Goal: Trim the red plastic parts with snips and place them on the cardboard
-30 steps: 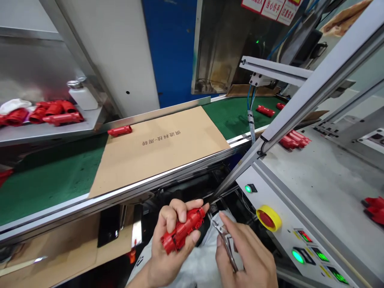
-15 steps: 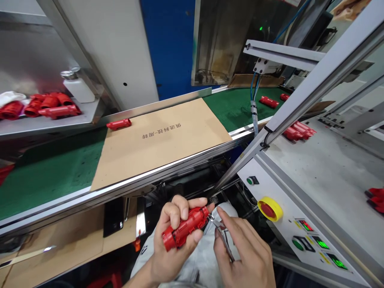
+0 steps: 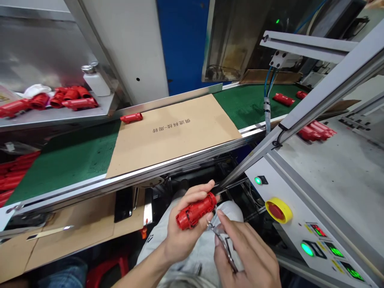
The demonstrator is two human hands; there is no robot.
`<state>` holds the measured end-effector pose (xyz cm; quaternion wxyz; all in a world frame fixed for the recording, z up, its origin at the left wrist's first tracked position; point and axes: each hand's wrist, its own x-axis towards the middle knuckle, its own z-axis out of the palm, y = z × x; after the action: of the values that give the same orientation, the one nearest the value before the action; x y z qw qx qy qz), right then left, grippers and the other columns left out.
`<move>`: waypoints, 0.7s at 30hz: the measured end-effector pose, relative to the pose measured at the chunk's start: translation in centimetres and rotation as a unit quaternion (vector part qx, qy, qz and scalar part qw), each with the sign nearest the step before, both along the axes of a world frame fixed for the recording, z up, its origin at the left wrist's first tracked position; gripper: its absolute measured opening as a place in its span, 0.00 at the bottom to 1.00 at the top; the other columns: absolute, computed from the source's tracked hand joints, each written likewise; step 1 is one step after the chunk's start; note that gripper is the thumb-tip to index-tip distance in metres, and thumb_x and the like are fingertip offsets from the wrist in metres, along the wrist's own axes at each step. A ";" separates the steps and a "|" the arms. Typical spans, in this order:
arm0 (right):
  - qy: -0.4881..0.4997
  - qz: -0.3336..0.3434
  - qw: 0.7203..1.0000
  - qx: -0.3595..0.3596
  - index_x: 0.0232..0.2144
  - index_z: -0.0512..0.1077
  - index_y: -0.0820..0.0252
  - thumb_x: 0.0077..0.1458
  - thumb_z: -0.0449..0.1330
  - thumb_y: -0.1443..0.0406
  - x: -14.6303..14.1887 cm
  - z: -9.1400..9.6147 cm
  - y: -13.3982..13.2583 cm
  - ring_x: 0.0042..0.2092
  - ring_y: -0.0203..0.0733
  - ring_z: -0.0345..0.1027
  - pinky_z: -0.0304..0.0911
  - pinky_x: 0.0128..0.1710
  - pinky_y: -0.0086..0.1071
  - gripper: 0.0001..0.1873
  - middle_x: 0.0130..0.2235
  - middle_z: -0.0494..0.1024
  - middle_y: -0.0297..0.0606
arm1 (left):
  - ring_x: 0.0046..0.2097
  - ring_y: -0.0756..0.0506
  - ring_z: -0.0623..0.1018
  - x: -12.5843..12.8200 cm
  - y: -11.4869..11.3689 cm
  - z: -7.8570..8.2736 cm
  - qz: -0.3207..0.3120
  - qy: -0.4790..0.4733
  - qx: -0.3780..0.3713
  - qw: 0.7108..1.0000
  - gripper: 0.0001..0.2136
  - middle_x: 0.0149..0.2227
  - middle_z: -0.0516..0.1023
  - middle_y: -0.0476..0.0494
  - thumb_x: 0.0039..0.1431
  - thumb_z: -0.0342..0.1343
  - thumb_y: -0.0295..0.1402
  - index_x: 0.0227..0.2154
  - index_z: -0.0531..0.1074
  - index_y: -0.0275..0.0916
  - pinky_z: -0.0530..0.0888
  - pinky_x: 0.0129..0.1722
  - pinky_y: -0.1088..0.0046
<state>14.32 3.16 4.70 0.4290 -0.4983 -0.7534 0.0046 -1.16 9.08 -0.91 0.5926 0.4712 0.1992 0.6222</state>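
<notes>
My left hand is wrapped round a red plastic cylindrical housing over my lap. The housing lies tilted, its right end higher, with ribs and slots along its side. In my right hand are small metal nippers, their handles between the thumb and fingers. The tips of the nippers lie just below the housing's right end, near my left thumb; whether they touch it I cannot tell.
Ahead, a cardboard sheet on a green conveyor belt bears one red housing. More housings lie on the left metal shelf beside a white bottle. A control panel with a yellow-ringed stop button stands right.
The nippers' tips have moved off the housing's right end to just below it. My left hand has turned the housing. The panel's green buttons have lit up, and the view has swung left.
</notes>
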 end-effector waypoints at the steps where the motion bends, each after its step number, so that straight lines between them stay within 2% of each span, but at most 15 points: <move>1: 0.001 0.001 1.000 0.004 0.61 0.75 0.69 0.62 0.61 0.76 -0.2 0.0 0.0 0.38 0.43 0.81 0.79 0.37 0.36 0.24 0.41 0.86 0.47 | 0.73 0.28 0.71 -0.2 0.2 -0.2 0.025 0.046 0.033 0.998 0.24 0.67 0.74 0.34 0.66 0.63 0.16 0.60 0.77 0.46 0.76 0.69 0.36; 3: 0.011 0.001 1.000 0.006 0.61 0.75 0.68 0.61 0.62 0.77 -0.5 -0.1 -0.2 0.38 0.43 0.82 0.79 0.38 0.35 0.26 0.42 0.86 0.47 | 0.71 0.28 0.74 -0.5 0.7 -0.5 0.090 0.125 0.107 0.982 0.26 0.66 0.77 0.32 0.63 0.67 0.17 0.60 0.78 0.45 0.75 0.69 0.37; 5: 0.051 -0.001 0.999 -0.015 0.63 0.75 0.64 0.62 0.62 0.75 -0.8 -0.6 -0.4 0.39 0.42 0.82 0.79 0.39 0.34 0.27 0.43 0.86 0.45 | 0.69 0.29 0.76 -0.6 1.3 -0.8 0.172 0.184 0.166 0.953 0.23 0.65 0.76 0.34 0.61 0.68 0.16 0.55 0.80 0.44 0.80 0.66 0.41; 7: 0.145 0.002 0.985 -0.098 0.60 0.78 0.58 0.66 0.63 0.69 -1.3 -1.4 -0.6 0.35 0.40 0.81 0.78 0.36 0.30 0.20 0.41 0.85 0.41 | 0.69 0.29 0.77 -0.5 1.6 -1.3 0.241 0.222 0.192 0.925 0.19 0.65 0.71 0.36 0.61 0.67 0.14 0.50 0.79 0.42 0.83 0.62 0.45; 9: 0.270 0.008 0.940 -0.208 0.53 0.79 0.57 0.67 0.66 0.59 -2.0 -2.4 -0.6 0.29 0.37 0.76 0.74 0.28 0.27 0.15 0.36 0.84 0.38 | 0.68 0.32 0.77 -0.2 1.7 -2.2 0.290 0.253 0.190 0.903 0.19 0.65 0.66 0.39 0.61 0.65 0.14 0.49 0.75 0.43 0.84 0.61 0.48; 10: 0.326 0.003 0.913 -0.245 0.49 0.79 0.58 0.65 0.69 0.54 -2.4 -2.9 -0.5 0.27 0.36 0.73 0.71 0.25 0.26 0.17 0.34 0.83 0.37 | 0.68 0.33 0.76 0.0 1.6 -2.7 0.302 0.270 0.188 0.895 0.20 0.64 0.64 0.41 0.61 0.66 0.15 0.50 0.74 0.44 0.83 0.61 0.49; 11: 0.367 -0.007 0.892 -0.264 0.46 0.77 0.58 0.61 0.72 0.51 -2.8 -3.3 -0.3 0.26 0.36 0.72 0.71 0.24 0.26 0.20 0.34 0.83 0.37 | 0.67 0.35 0.75 0.1 1.4 -3.2 0.306 0.288 0.186 0.888 0.21 0.64 0.64 0.42 0.61 0.66 0.15 0.50 0.74 0.46 0.83 0.61 0.51; 13: 0.405 -0.033 0.877 -0.256 0.44 0.76 0.58 0.57 0.75 0.53 -3.3 -3.8 0.1 0.30 0.39 0.77 0.74 0.27 0.27 0.21 0.38 0.85 0.40 | 0.67 0.36 0.72 0.1 0.9 -3.9 0.300 0.322 0.185 0.879 0.21 0.63 0.64 0.42 0.60 0.68 0.18 0.50 0.75 0.47 0.81 0.61 0.55; 15: 0.403 -0.047 0.884 -0.230 0.45 0.77 0.57 0.60 0.74 0.58 -2.9 -3.9 0.6 0.37 0.42 0.82 0.78 0.32 0.28 0.15 0.45 0.87 0.45 | 0.69 0.35 0.71 -0.3 0.4 -3.7 0.263 0.318 0.164 0.896 0.22 0.66 0.63 0.39 0.61 0.68 0.21 0.54 0.75 0.48 0.78 0.65 0.52; 17: 0.384 -0.028 0.900 -0.206 0.47 0.78 0.56 0.63 0.71 0.62 -1.7 -3.7 1.1 0.44 0.44 0.85 0.80 0.37 0.29 0.11 0.50 0.87 0.47 | 0.73 0.32 0.67 -1.3 0.1 -2.6 0.191 0.232 0.088 0.950 0.28 0.73 0.59 0.36 0.64 0.66 0.25 0.64 0.69 0.52 0.74 0.69 0.46; 18: 0.370 -0.006 0.909 -0.193 0.48 0.78 0.55 0.64 0.71 0.63 -0.9 -3.6 1.4 0.47 0.45 0.85 0.81 0.41 0.30 0.11 0.51 0.87 0.46 | 0.75 0.30 0.65 -1.9 0.1 -1.9 0.127 0.160 0.027 0.979 0.32 0.76 0.56 0.36 0.65 0.66 0.29 0.68 0.65 0.55 0.73 0.69 0.44; 19: 0.352 0.027 0.916 -0.190 0.49 0.78 0.54 0.64 0.71 0.65 0.0 -3.4 1.7 0.49 0.45 0.85 0.81 0.45 0.32 0.12 0.53 0.87 0.45 | 0.75 0.28 0.65 -2.6 0.2 -1.0 0.043 0.080 -0.048 0.995 0.33 0.79 0.54 0.36 0.67 0.65 0.34 0.72 0.61 0.57 0.74 0.68 0.43; 20: 0.331 0.067 0.921 -0.194 0.50 0.78 0.52 0.64 0.71 0.65 1.0 -3.3 1.9 0.52 0.45 0.84 0.81 0.49 0.34 0.14 0.53 0.87 0.43 | 0.73 0.26 0.69 -3.2 0.3 -0.2 -0.056 0.012 -0.126 0.990 0.33 0.79 0.56 0.34 0.69 0.64 0.42 0.73 0.61 0.56 0.78 0.64 0.43; 21: 0.307 0.110 0.923 -0.205 0.51 0.78 0.51 0.63 0.72 0.66 1.8 -3.2 2.2 0.54 0.45 0.84 0.80 0.53 0.36 0.15 0.53 0.87 0.41 | 0.68 0.25 0.76 -3.8 0.5 0.5 -0.155 -0.030 -0.200 0.967 0.32 0.77 0.61 0.30 0.70 0.60 0.50 0.74 0.62 0.53 0.82 0.58 0.43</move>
<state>16.14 5.35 1.52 0.5248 -0.4637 -0.6173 0.3584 -4.94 9.61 -0.43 0.7694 0.3497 0.2263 0.4844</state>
